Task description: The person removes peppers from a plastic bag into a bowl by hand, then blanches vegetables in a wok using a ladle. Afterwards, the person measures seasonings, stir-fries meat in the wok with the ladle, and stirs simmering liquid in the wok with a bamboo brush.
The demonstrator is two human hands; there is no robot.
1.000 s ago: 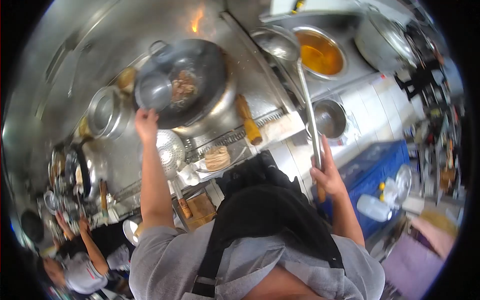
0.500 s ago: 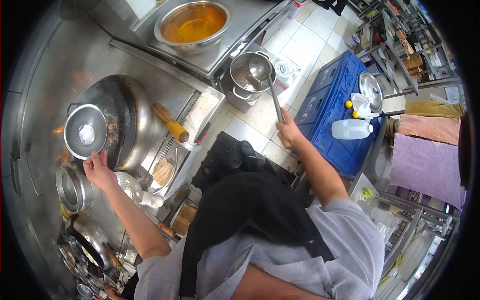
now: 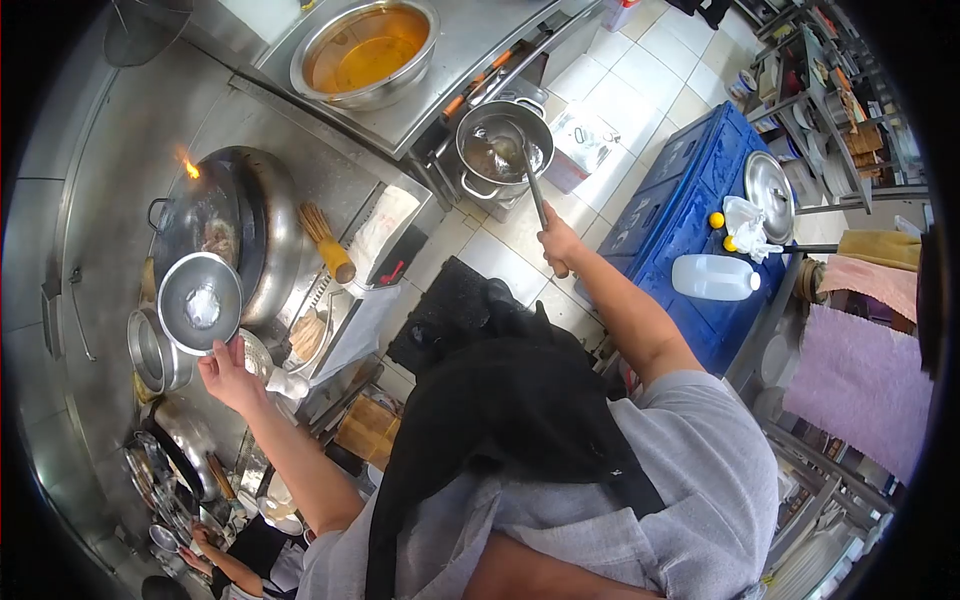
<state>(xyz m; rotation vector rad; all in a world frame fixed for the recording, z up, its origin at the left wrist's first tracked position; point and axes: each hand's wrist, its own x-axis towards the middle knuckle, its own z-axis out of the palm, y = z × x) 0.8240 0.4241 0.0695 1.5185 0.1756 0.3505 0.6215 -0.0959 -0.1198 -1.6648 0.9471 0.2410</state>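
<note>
"Where's the metal bowl (image 3: pixel 200 303)?"

"Nine o'clock, inside facing us, its rim pinched in the left hand's (image 3: pixel 233 378) fingers."

"And the ladle (image 3: pixel 537 190)?"

"Twelve o'clock, its head down in the two-handled pot (image 3: pixel 484 178). The right hand's (image 3: pixel 562 247) fingers are wrapped round the handle."

"What's on the steel tabletop (image 3: pixel 300 165)?"

"A wok (image 3: pixel 185 215) with food at ten, a flame (image 3: pixel 190 170) by its far edge, and a bamboo brush (image 3: pixel 327 246) to its right."

"The room?"

"Basin (image 3: pixel 365 97) of amber liquid at eleven, blue chest (image 3: pixel 655 235) at two, pale floor tiles (image 3: pixel 640 75) between."

"Arms?"

"Both reach forward, spread well apart."
</note>
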